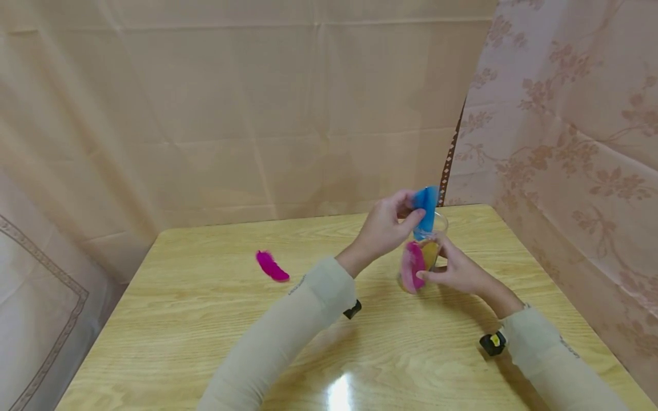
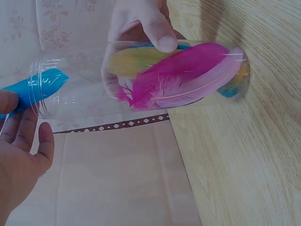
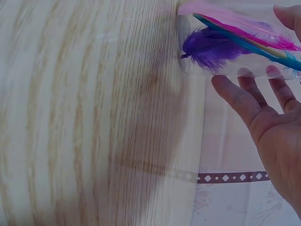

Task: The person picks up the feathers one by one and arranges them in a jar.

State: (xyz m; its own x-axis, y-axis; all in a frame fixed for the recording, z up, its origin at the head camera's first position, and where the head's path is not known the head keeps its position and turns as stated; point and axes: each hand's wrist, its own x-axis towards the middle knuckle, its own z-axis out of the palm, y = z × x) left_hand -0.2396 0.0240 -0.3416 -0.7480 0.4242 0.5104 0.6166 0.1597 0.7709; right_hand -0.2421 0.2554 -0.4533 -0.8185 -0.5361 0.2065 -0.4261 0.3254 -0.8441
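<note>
My left hand (image 1: 382, 229) pinches a blue feather (image 1: 425, 206) between thumb and fingers at the mouth of a clear plastic jar (image 2: 87, 96). In the left wrist view the feather's tip reaches inside the threaded rim. My right hand (image 1: 460, 273) grips the jar around its side, thumb and fingers on opposite walls, as it stands upright on the table. Inside lie a magenta feather (image 2: 197, 59), a pale pink feather (image 2: 202, 89) and a yellow feather (image 2: 131, 62). A purple feather (image 3: 211, 49) and a thin teal feather (image 3: 230, 37) show in the right wrist view.
Another magenta feather (image 1: 271, 266) lies on the wooden table (image 1: 205, 337), left of my left forearm. A beige curtain (image 1: 231, 114) hangs behind the table's back edge, and a floral curtain (image 1: 581, 142) runs along the right side.
</note>
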